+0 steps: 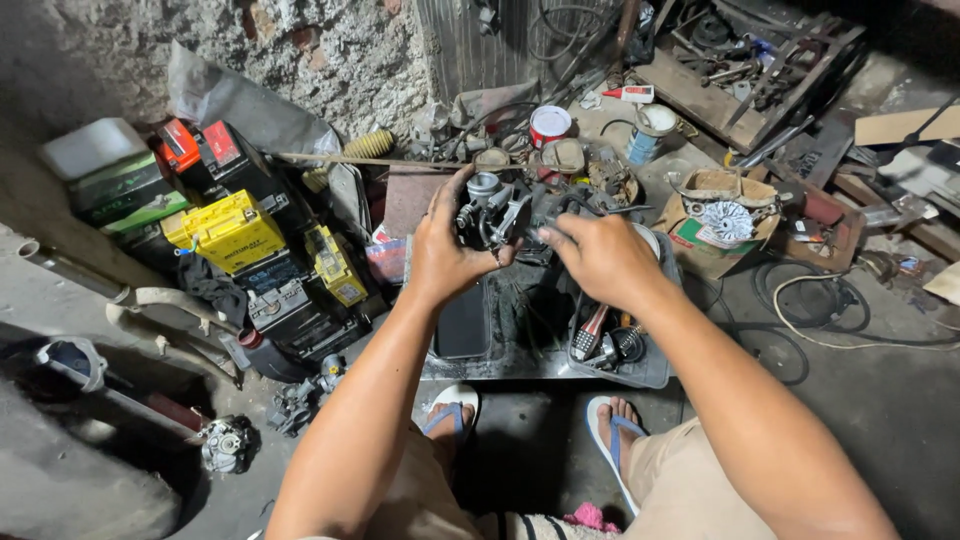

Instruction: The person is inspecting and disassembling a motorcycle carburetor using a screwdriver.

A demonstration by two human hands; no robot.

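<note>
My left hand [440, 250] grips a small grey metal carburetor [490, 208], holding it up in front of me. My right hand [600, 255] comes in from the right, its fingertips touching the carburetor's right side. Both hands are smeared with dark grease. Below them lies a shallow, dirty metal tray [520, 345] on the floor. My feet in blue-strapped sandals [615, 435] rest at its near edge.
A grey tub of tools [640, 365] sits in the tray's right end. Yellow and black batteries [230, 230] are stacked at left. Cans [548, 122], a cardboard box with a finned metal part [725, 220], cables [810, 300] and another carburetor [225, 445] clutter the floor.
</note>
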